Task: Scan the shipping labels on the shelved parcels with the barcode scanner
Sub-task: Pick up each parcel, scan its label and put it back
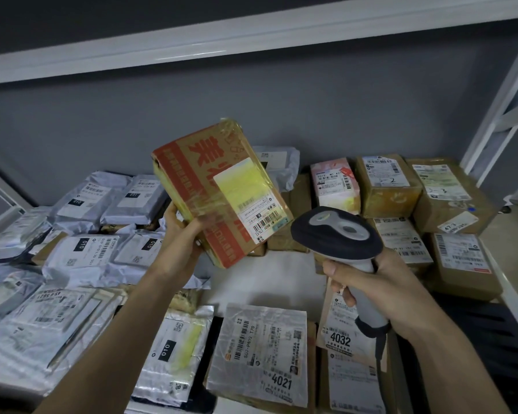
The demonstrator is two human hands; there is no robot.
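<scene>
Barcode scanner [338,234], gripped by right hand [377,291], is facing labelled box [222,192] left hand [181,234] is gripping at frame centre.

A carton [222,192] is raised above the shelf [281,273], mailers [81,258] left, boxes [449,192] right.

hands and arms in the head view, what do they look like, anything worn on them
Both forearms are bare up to the bottom edge of the frame: no sleeves, gloves, watch or bands show. The left hand and right hand carry no visible rings or markings, and the fingernails look short and plain.
</scene>
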